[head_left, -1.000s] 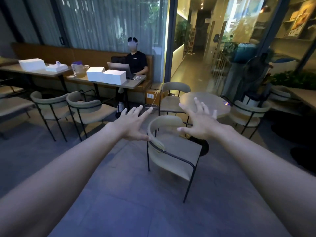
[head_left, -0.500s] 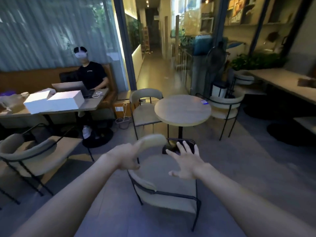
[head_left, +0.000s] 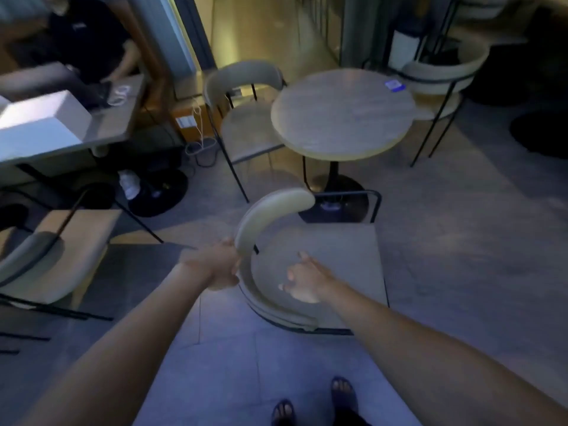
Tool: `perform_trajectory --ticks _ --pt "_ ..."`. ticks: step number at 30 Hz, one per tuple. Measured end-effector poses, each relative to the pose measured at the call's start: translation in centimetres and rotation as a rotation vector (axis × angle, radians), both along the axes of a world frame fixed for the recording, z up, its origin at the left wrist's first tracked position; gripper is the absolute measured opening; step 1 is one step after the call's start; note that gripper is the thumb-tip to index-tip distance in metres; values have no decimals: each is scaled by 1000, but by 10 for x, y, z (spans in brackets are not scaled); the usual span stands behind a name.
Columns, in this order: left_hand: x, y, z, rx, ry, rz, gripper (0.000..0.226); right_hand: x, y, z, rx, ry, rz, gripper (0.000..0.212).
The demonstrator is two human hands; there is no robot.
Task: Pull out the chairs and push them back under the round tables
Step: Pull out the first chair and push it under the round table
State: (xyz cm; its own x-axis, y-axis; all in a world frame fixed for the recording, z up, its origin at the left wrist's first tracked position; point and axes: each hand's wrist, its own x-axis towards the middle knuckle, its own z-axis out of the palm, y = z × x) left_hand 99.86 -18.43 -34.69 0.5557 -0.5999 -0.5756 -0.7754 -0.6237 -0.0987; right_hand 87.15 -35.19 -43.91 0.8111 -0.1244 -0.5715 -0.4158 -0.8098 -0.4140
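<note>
Grey tiled floor (head_left: 461,241). The near chair (head_left: 319,265) stands pulled out, at 6 o'clock from the round table (head_left: 341,115). Left hand (head_left: 215,265) clenched on its curved backrest; right hand (head_left: 304,282) loose above the seat, fingers spread. Two chairs flank the table at 9 and 2 o'clock

White box (head_left: 40,118) on long table (head_left: 123,118) at 10 o'clock, seated person (head_left: 89,35) behind it; white cable (head_left: 196,118) hanging by wall outlet (head_left: 186,122); blue tag (head_left: 394,85) at 1 o'clock
</note>
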Motion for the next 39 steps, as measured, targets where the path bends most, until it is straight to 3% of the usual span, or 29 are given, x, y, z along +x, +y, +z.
perform_trajectory --ticks 4,9,12,15,21,23,29,39 --pt "36 -5 -72 79 14 -94 94 18 37 -55 72 30 -95 68" --pt "56 -4 -154 239 -31 -309 122 26 94 -115 207 139 -170 83" --pt "69 4 -192 273 42 -310 131 37 117 -136 132 142 -209 86" --pt "74 15 -215 222 102 -288 123 56 131 -148 63 117 -283 71" --pt "78 28 -245 -154 18 -346 62 84 147 -158 -80 85 -387 41" --pt "79 31 -250 -217 -29 -352 51 82 147 -161 -133 16 -346 33" --pt "72 28 -249 -279 -82 -316 51 79 142 -161 -152 -44 -235 29" --pt "9 38 -229 -160 -129 -195 45 34 134 -157 -157 41 62 41"
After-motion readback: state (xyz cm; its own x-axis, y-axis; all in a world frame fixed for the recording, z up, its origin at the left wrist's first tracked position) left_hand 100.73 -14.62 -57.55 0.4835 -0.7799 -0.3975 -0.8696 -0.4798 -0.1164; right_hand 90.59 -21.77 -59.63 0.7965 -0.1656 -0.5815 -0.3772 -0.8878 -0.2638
